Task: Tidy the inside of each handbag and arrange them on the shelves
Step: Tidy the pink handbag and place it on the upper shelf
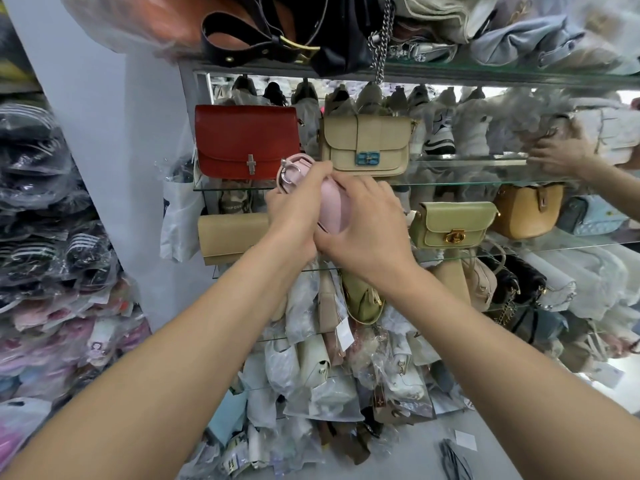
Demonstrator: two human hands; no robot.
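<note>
While both hands close around a small pale pink leather handbag [330, 209], the bag is held in the air just below and to the right of the glossy red leather flap bag with a silver cross clasp [246, 142], which serves as the marker for everything else. The left hand [298, 199] grips the pink bag's upper end, fingers curled over it, and the bag's pink strap with a silver ring [289, 171] loops out against the red bag's lower right corner. The right hand [367, 226] clasps the rounded body from the right, its fingers wrapped over the top.

The red bag stands upright on a glass shelf [467, 171]. Just to its right on that shelf stands a beige flap bag with a blue clasp [367, 145]. Directly below the red bag, one shelf down, lies a long beige clutch [232, 237]. Lower and well to the right of the red bag sits a light green flap bag with a gold turn-lock [450, 225], and farther right still a tan rounded saddle bag [526, 209]. Above the red bag, on the top shelf, a black bag with a wide buckled strap [311, 29] hangs over the edge. Far beneath the red bag, a heap of plastic-wrapped bags [329, 375] spills to the floor.
</note>
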